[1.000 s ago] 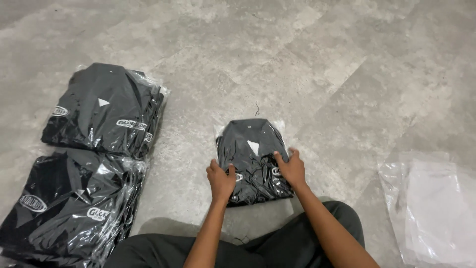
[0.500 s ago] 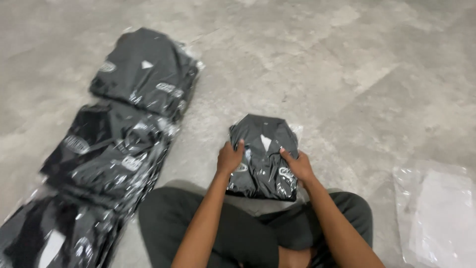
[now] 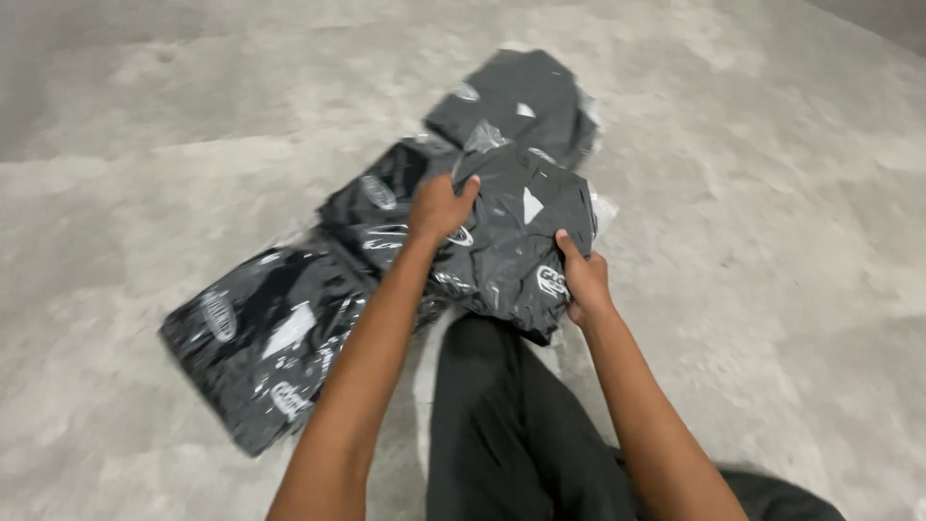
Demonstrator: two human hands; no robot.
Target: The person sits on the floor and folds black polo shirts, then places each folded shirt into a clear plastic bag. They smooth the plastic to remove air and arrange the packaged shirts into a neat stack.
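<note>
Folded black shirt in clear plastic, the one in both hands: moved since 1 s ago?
Yes. The folded black shirt in clear plastic has left the bare grey floor and gone left, now held over the row of bagged black shirts by left hand and right hand.

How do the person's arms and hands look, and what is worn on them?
Both forearms are bare from the bottom edge of the picture up to the wrists: no sleeve shows. The left hand and the right hand wear no gloves. No watch, bracelet or ring can be seen. Black trousers cover the legs below the arms.
</note>
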